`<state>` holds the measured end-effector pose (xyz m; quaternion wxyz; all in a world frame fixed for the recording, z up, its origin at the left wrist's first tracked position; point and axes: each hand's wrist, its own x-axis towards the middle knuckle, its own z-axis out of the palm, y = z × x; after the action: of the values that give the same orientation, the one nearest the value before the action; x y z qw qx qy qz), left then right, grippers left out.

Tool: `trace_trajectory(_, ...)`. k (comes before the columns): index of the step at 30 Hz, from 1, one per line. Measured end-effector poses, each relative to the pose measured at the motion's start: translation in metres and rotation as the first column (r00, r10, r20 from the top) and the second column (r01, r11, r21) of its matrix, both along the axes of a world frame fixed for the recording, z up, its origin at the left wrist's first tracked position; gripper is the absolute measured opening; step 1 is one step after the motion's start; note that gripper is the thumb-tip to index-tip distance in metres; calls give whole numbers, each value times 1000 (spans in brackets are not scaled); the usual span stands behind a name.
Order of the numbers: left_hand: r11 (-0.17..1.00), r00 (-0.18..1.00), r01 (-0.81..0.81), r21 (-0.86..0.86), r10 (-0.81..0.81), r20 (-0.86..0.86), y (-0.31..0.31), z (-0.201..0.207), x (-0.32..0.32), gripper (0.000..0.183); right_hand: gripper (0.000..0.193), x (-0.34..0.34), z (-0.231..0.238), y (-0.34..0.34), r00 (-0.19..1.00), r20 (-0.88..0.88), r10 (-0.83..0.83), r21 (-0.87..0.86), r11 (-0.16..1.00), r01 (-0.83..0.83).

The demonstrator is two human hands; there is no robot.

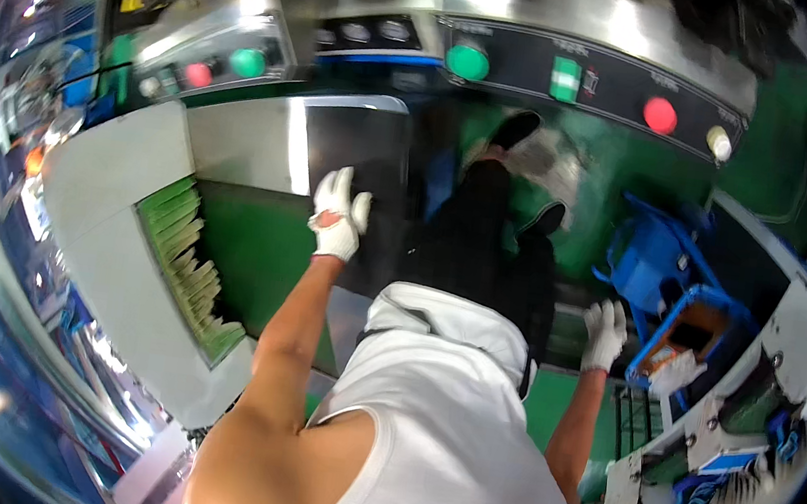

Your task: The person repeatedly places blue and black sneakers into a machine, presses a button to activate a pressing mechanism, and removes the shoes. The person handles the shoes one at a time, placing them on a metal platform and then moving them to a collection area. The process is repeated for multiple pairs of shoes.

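Observation:
My left hand, in a white work glove, is in front of a dark metal panel with a rounded top corner. Its fingers are spread with nothing between them, and whether it touches the panel I cannot tell. My right hand, gloved in white too, hangs low at my right side. Slightly blurred, its fingers look loosely apart and hold nothing. Nearest to it is a blue plastic bin with dark and white items inside.
Ahead runs a machine control panel with green and red buttons; a second button box stands left of it. Several thin, green-tinted pieces line an opening in the pale casing. A blue stool and a cluttered bench are on the right.

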<state>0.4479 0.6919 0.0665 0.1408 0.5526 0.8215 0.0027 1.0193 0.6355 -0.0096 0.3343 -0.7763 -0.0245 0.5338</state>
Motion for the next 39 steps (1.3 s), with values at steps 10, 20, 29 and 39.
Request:
trace_trajectory(10, 964, 952, -30, 265, 108, -286, -64, -67, -13, 53, 66, -20, -130, 32, 992, 76, -104, 7, 995, 104)
trace_trajectory(20, 901, 869, -357, 245, 417, -267, -106, -87, -115, 68, 24, 118, -271, 29, 640, 454, -620, 297, 783, 547)
trace_trajectory(29, 960, 900, -237, 151, 276, -339, -146, -77, -185, 71, 56, 255, -292, -12, 119, 980, -160, 129, 963, 236)
trace_trajectory(39, 981, 969, -130, 146, 157, -192, -107, -82, -120, 79, 35, 328, -337, -91, 58, 918, 393, -376, 907, -191)
